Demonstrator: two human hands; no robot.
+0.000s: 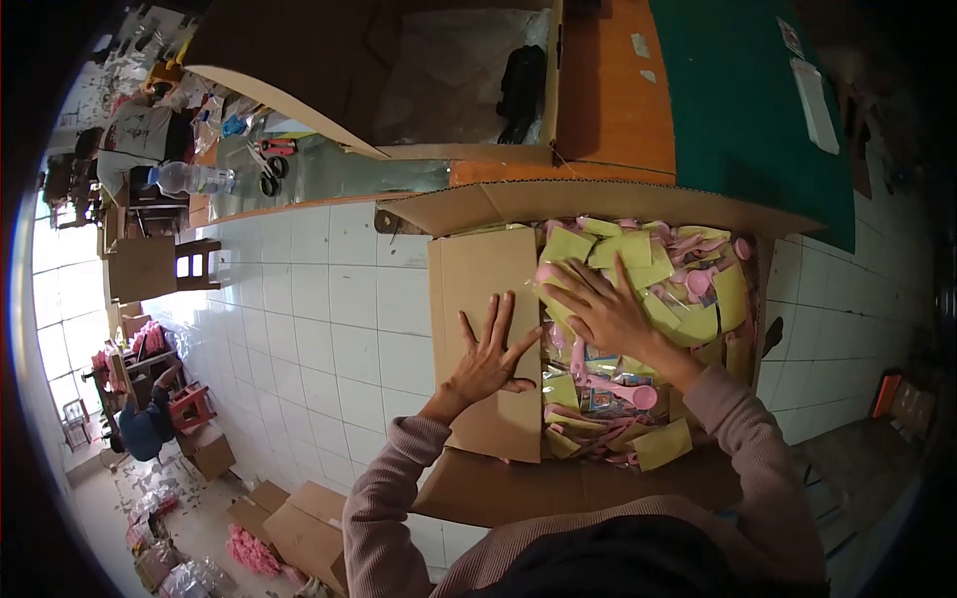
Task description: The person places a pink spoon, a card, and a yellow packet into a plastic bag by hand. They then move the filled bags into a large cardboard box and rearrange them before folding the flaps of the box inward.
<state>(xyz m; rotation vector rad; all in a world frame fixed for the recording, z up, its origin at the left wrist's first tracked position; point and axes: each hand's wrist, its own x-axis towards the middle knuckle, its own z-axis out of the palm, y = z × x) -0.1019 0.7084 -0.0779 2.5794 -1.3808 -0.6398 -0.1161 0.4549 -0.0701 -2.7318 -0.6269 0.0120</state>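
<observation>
A large cardboard box (590,490) stands in front of me, filled with clear plastic packets holding pink scoops (634,396) and yellow-green cards (666,445). My left hand (488,349) lies with spread fingers on the box's left flap (480,424), holding nothing. Over the packets, my right hand (613,314) rests palm down, its fingers stretched apart across a yellow card (628,249) near the top of the pile. The packets under the right palm are hidden.
Beyond the box is a workbench (618,130) bearing another open carton (459,90), scissors (267,164) and a plastic bottle (194,179). Tiled floor (309,249) lies to the left. Two people (145,429) are at the far left, near cartons (304,528) and pink goods.
</observation>
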